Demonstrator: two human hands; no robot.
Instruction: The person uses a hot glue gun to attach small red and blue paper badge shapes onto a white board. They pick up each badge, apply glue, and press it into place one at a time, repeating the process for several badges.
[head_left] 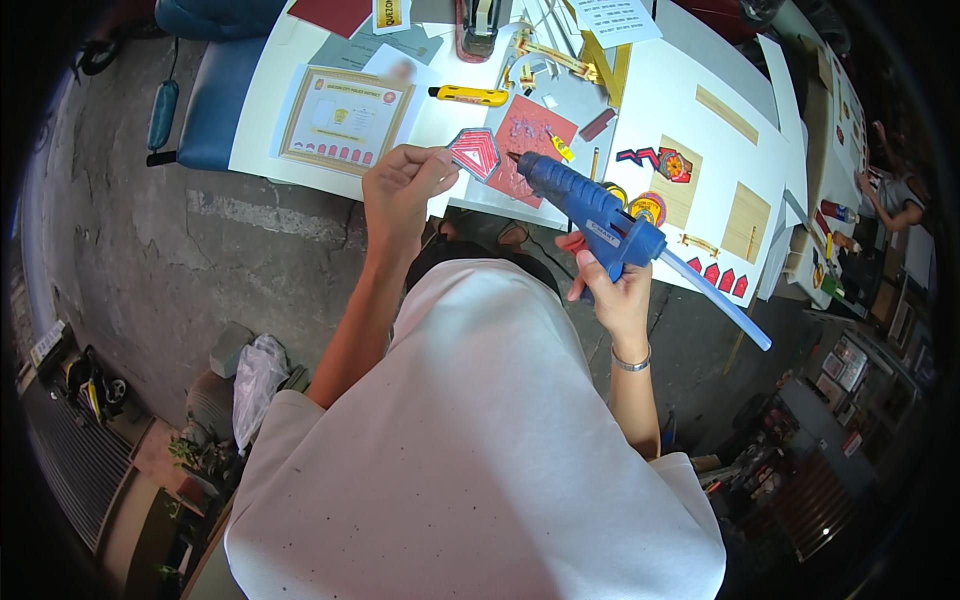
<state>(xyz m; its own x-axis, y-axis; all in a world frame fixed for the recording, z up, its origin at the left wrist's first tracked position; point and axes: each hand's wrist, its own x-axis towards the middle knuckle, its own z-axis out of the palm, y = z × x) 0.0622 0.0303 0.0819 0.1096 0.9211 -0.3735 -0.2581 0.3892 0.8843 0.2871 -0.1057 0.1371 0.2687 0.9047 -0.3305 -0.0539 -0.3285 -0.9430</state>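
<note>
Between the thumb and fingers of my left hand (pixel 408 190) is a small red, white and grey badge cutout (pixel 475 154), gripped by its left edge above the table's near side. My right hand (pixel 618 288) is wrapped around the handle of a blue glue gun (pixel 580 198). A long translucent glue stick (pixel 715 302) sticks out of the gun's back end. The gun's dark nozzle points left, close to the badge's right edge; whether they touch I cannot tell. Under the nozzle lies a red sheet (pixel 528 178) marked with glue strands.
The white table (pixel 630 95) carries a yellow cutter knife (pixel 468 96), a framed certificate (pixel 345 118), a dark tape dispenser (pixel 478 30), several red house-shaped cutouts (pixel 710 275) and wooden pieces (pixel 727 113). A blue chair (pixel 222 105) stands at the left. Another person (pixel 893 200) is at the far right.
</note>
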